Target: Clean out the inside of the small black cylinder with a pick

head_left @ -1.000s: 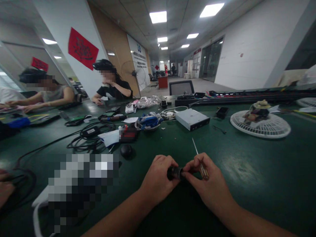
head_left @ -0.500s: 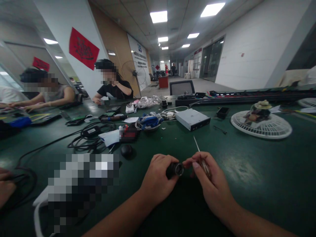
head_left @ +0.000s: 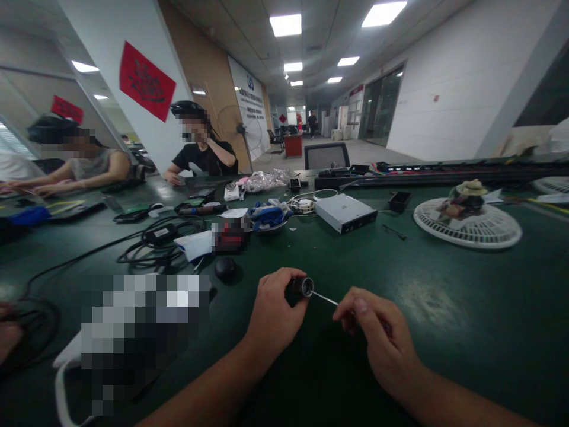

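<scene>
My left hand (head_left: 276, 305) is wrapped around a short dark cylinder (head_left: 306, 287), its round open end facing right. In my right hand (head_left: 377, 323) is a screwdriver (head_left: 325, 298); its thin metal shaft points left and its tip meets the cylinder's open end. How deep the tip reaches inside I cannot tell. Most of the screwdriver's handle is hidden by my fingers. Both hands are just above the green table (head_left: 347, 379).
Ahead lie a silver disc drive (head_left: 345, 212), a blue cloth bundle in a bowl (head_left: 269, 214) and a white fan grille (head_left: 466, 224). To the left are a black mouse (head_left: 225, 268), coiled black cables (head_left: 155, 243) and a blurred-out object (head_left: 142, 332). People sit at the far left.
My right hand has turned the screwdriver from pointing up and away to pointing left at the cylinder's open end. My left hand has shifted slightly left and up with the cylinder.
</scene>
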A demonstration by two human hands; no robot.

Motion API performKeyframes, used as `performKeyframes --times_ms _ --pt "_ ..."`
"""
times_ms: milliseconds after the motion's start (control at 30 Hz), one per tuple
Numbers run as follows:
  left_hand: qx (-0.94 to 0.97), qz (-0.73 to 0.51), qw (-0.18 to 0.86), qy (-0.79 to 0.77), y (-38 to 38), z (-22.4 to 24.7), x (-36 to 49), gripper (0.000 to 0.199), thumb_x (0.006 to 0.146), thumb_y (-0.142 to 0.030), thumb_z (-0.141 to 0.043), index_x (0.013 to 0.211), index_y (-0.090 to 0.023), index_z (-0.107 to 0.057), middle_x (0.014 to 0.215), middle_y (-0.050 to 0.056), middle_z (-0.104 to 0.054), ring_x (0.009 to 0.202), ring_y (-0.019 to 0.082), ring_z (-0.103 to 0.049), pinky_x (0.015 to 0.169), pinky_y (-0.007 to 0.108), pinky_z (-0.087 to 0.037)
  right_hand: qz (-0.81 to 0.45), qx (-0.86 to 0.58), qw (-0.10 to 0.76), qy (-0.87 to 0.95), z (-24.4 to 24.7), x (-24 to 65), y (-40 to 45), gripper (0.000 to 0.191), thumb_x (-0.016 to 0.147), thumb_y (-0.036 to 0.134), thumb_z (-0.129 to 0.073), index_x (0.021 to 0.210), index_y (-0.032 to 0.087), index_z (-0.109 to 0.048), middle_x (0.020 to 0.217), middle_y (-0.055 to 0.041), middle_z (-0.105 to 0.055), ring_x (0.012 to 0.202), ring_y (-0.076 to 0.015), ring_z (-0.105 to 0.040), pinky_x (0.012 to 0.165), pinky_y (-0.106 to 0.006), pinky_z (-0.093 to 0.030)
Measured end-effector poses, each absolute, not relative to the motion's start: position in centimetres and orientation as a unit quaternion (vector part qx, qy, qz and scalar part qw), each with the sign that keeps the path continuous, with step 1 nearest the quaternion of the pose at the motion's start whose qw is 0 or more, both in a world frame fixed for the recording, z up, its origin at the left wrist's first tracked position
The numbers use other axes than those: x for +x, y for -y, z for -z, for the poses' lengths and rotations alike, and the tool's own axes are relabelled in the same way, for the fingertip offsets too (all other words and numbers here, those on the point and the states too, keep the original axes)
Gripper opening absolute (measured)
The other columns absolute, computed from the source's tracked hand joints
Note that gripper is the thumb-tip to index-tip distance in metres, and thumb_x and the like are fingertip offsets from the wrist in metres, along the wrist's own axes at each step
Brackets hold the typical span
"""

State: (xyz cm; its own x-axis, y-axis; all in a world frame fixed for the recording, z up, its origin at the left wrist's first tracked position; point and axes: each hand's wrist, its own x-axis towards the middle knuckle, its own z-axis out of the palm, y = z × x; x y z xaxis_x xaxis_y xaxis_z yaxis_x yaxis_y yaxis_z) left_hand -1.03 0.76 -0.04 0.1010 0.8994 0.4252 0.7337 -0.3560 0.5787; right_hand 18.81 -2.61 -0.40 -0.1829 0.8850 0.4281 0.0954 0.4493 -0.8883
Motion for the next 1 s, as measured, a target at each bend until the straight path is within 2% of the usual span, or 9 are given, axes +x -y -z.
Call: performKeyframes --times_ms 133,333,467,567,733,867,1000 --pt "0.758 -0.371 0.110 -0.526 -0.57 -0.23 -0.87 0.030 0.075 -0.008 -0.069 0.099 -0.025 -0.067 0.099 -0.001 -0.071 0.098 0.022 -0.063 0.092 0.043 -0.044 -0.372 -0.413 0.490 0.671 0.15 18.46 2.45 0.036 0.104 0.038 -0.044 0.086 0.021 -0.069 0.072 -0.0008 -0.057 0.064 -0.0161 -0.054 0.057 -0.030 -0.039" --pt "0.760 -0.372 0.097 -0.525 -0.54 -0.18 -0.87 0.029 0.073 -0.004 -0.069 0.094 -0.025 -0.066 0.096 -0.002 -0.071 0.096 0.021 -0.062 0.092 0.041 -0.042 -0.400 -0.410 0.460 0.679 0.19 18.63 2.41 0.041 0.105 0.038 -0.043 0.077 0.020 -0.067 0.066 0.0004 -0.055 0.061 -0.0158 -0.054 0.057 -0.029 -0.039" --pt "0.780 -0.371 0.092 -0.496 -0.61 -0.12 -0.84 0.029 0.072 -0.003 -0.069 0.091 -0.024 -0.065 0.093 -0.004 -0.070 0.095 0.019 -0.063 0.092 0.039 -0.041 -0.403 -0.388 0.476 0.678 0.14 18.69 2.46 0.039 0.105 0.040 -0.042 0.082 0.021 -0.069 0.069 -0.0003 -0.058 0.063 -0.0157 -0.055 0.057 -0.029 -0.040" --pt "0.780 -0.370 0.090 -0.497 -0.64 -0.13 -0.73 0.027 0.072 -0.003 -0.069 0.090 -0.024 -0.064 0.093 -0.003 -0.069 0.094 0.019 -0.063 0.092 0.039 -0.040 -0.398 -0.420 0.481 0.659 0.23 18.49 2.34 0.040 0.104 0.042 -0.041 0.081 0.021 -0.067 0.069 0.0000 -0.057 0.061 -0.0155 -0.053 0.055 -0.029 -0.039" --pt "0.761 -0.358 0.092 -0.533 -0.58 -0.07 -0.72 0.026 0.071 -0.003 -0.068 0.088 -0.023 -0.064 0.092 -0.003 -0.068 0.093 0.020 -0.062 0.091 0.040 -0.040 -0.410 -0.455 0.440 0.657 0.22 18.34 2.23 0.041 0.103 0.041 -0.044 0.074 0.020 -0.064 0.063 0.0011 -0.053 0.057 -0.0151 -0.051 0.053 -0.028 -0.036" --pt "0.770 -0.349 0.095 -0.526 -0.61 0.05 -0.83 0.029 0.071 0.000 -0.064 0.089 -0.023 -0.063 0.093 -0.003 -0.068 0.094 0.020 -0.061 0.091 0.040 -0.040 -0.409 -0.422 0.415 0.694 -0.23 18.44 2.55 0.034 0.099 0.035 -0.050 0.071 0.019 -0.063 0.062 0.0012 -0.054 0.059 -0.0152 -0.053 0.055 -0.028 -0.037" --pt "0.784 -0.348 0.080 -0.508 -0.69 0.11 -0.86 0.034 0.071 0.003 -0.061 0.092 -0.023 -0.064 0.097 -0.002 -0.068 0.098 0.019 -0.061 0.092 0.039 -0.039 -0.401 -0.413 0.427 0.698 -0.37 18.37 2.67 0.029 0.099 0.033 -0.051 0.078 0.020 -0.065 0.069 0.0007 -0.057 0.063 -0.0150 -0.054 0.059 -0.028 -0.039"
